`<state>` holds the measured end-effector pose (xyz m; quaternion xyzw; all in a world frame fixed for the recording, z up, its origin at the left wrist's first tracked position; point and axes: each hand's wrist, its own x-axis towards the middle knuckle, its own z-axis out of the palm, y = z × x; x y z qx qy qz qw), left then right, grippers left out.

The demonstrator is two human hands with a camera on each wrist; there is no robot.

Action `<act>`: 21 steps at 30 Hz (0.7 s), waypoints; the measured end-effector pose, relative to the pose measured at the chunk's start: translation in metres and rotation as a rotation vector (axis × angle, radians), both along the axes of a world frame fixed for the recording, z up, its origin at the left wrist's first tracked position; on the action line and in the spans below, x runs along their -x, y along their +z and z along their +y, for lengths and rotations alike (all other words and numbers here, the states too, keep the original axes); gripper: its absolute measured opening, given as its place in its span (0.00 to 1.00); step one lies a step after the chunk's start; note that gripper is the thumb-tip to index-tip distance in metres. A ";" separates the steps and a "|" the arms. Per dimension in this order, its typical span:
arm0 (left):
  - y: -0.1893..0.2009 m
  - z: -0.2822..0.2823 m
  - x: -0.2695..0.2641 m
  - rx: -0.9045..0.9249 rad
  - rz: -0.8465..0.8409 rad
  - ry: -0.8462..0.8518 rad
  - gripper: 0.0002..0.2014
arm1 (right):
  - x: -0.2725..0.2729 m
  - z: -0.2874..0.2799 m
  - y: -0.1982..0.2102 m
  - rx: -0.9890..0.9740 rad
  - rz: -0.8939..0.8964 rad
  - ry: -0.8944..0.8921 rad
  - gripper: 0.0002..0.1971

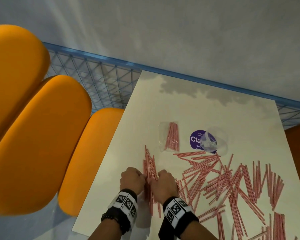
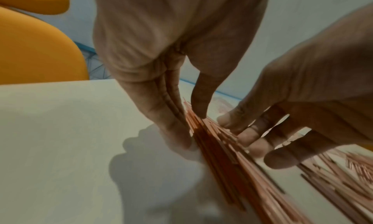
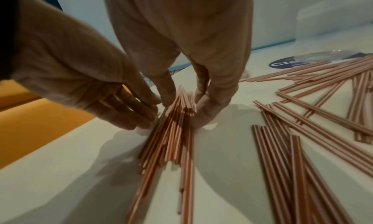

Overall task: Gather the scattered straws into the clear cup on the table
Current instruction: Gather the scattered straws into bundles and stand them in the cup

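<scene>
Red-striped straws (image 1: 232, 181) strewn flat across table, one bunch (image 1: 150, 167) aligned; clear cup (image 1: 213, 142) upright beyond

On the bench (image 1: 145, 104), a bundle of straws (image 1: 150, 168) lay between the left hand (image 1: 132, 179) and right hand (image 1: 164, 183), loose straws (image 1: 232, 181) spread to its right, with a bag of straws (image 1: 171, 136) and the cup (image 1: 215, 141) behind them, the cup to the bag's right.

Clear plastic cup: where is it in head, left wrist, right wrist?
Head: clear plastic cup right of centre, on the purple round sticker.
Left wrist: not in view.
Right wrist: upper right edge, blurred, behind the sticker.
Shared landmark: red-striped straw bundle between both hands.
</scene>
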<state>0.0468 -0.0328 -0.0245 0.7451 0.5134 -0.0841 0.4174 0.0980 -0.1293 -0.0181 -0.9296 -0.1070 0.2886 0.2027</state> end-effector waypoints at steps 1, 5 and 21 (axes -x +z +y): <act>-0.001 0.000 0.000 0.004 -0.011 0.001 0.09 | 0.000 0.001 0.000 0.004 -0.002 -0.008 0.16; -0.001 -0.008 -0.006 0.124 -0.046 0.041 0.12 | 0.010 0.010 -0.002 -0.014 0.019 -0.004 0.07; 0.000 -0.004 -0.015 0.694 -0.295 0.366 0.09 | -0.028 0.002 -0.004 -0.065 0.249 0.090 0.05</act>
